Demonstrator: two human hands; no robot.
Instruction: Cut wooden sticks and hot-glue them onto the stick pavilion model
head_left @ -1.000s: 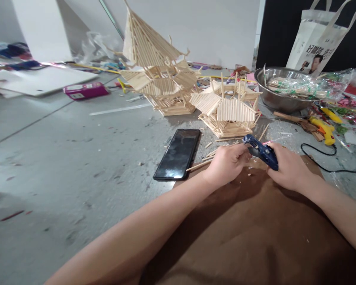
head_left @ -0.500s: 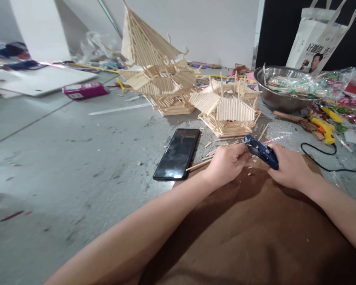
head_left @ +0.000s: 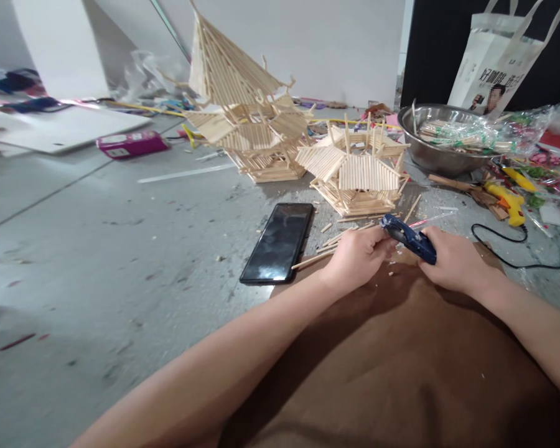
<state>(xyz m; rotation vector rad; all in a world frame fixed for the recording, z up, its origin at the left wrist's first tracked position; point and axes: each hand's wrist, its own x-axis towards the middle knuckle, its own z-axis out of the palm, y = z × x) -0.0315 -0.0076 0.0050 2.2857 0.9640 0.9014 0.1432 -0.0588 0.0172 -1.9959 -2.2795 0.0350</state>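
My right hand [head_left: 452, 261] grips a blue cutter tool [head_left: 408, 236] whose jaws point left. My left hand [head_left: 354, 256] is closed just beside those jaws, its fingers pinched on something too small to make out. Loose wooden sticks [head_left: 315, 256] lie on the floor under and left of that hand. A black phone [head_left: 278, 242] lies face up just to the left. Behind the hands stands a small stick-built roof section [head_left: 354, 177], and further back a taller stick pagoda [head_left: 242, 106]. Both hands hover over a brown cloth [head_left: 392, 348].
A steel bowl [head_left: 436, 155] with sticks in plastic stands at the back right. A yellow glue gun [head_left: 508, 202] with a black cord [head_left: 518, 246] lies right of it. A white tote bag [head_left: 499, 56], a pink box [head_left: 130, 144] and a white board [head_left: 60, 127] lie around.
Both hands stay together at the cutter; the view has shifted slightly, nothing else has visibly moved.
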